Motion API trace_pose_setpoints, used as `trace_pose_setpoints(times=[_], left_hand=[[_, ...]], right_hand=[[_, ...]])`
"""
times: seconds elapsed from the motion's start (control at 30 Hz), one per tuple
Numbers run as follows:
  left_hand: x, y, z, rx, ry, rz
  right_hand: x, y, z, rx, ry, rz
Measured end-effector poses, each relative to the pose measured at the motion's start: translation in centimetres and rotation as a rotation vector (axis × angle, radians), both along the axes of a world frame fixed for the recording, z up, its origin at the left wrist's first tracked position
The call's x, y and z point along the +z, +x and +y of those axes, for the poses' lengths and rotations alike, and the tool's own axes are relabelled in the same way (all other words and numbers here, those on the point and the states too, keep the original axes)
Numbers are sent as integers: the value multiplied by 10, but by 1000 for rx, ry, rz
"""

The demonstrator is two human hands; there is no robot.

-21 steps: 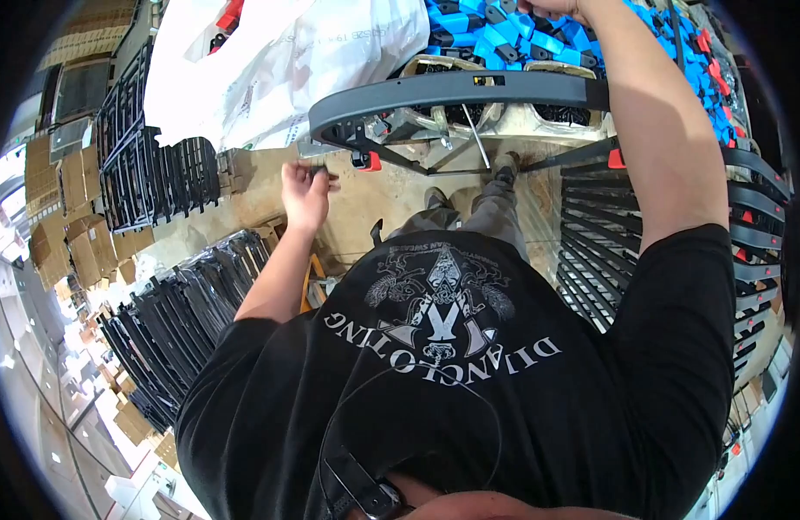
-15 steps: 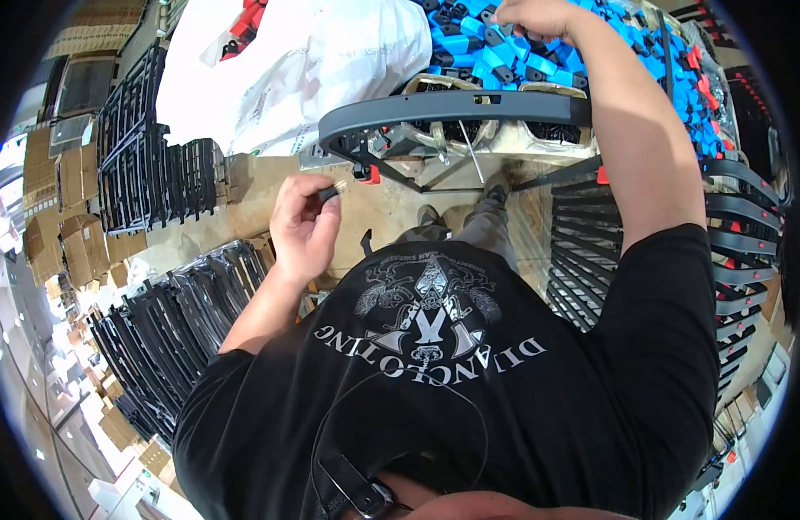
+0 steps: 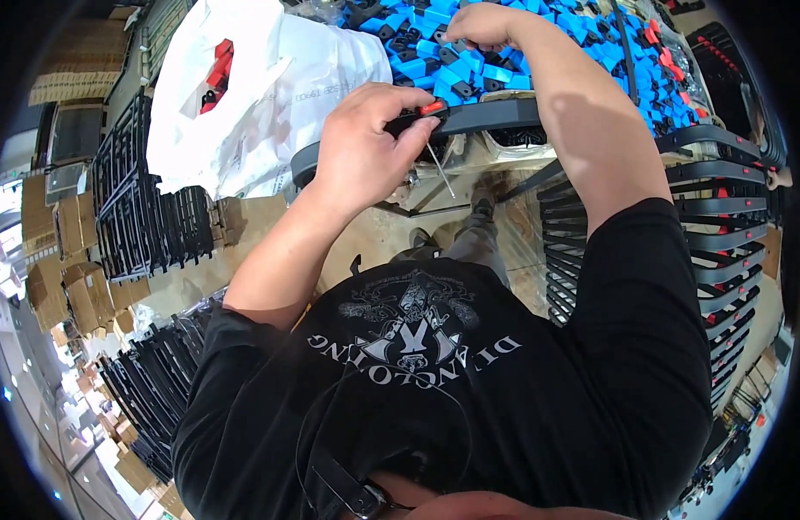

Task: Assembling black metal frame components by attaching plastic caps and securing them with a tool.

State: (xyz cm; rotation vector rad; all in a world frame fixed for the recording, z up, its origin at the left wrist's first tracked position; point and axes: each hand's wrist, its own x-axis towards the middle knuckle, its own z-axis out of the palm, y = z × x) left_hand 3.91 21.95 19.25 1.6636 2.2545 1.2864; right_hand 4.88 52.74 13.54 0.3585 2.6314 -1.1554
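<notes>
My left hand [image 3: 364,146] is closed around a screwdriver [image 3: 431,139] with a red-and-black handle; its thin metal shaft points down and to the right. The hand hovers at the near edge of a long curved black plastic part [image 3: 495,117] lying across the work surface. My right hand [image 3: 485,24] reaches far forward into a heap of small blue and black plastic pieces [image 3: 556,61], fingers curled among them; whether it grips one is hidden.
A white plastic bag [image 3: 244,95] with red pieces inside lies at the back left. Stacks of black curved parts [image 3: 712,225] fill the right side, black racks [image 3: 149,208] stand at the left, and cardboard boxes [image 3: 58,251] line the far left floor.
My left hand rose from low beside my body up to the black part, now with the screwdriver in it. My right hand stayed in the blue pieces.
</notes>
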Motion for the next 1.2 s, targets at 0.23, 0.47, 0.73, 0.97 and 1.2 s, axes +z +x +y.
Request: trace_pose_setpoints(times=[0.23, 0.47, 0.73, 0.97, 1.2], left_hand=[[4, -6, 1, -61, -56, 34], [12, -6, 5, -128, -67, 74], [35, -1, 4, -40, -393, -153], [10, -7, 8, -147, -202, 157], [12, -9, 5, -151, -247, 211]], right_hand=[[15, -6, -12, -139, 103, -237], [-15, -14, 3, -160, -29, -165], [-13, -16, 1, -70, 130, -177], [-8, -9, -9, -200, -7, -173], [-2, -10, -4, 3, 227, -21]])
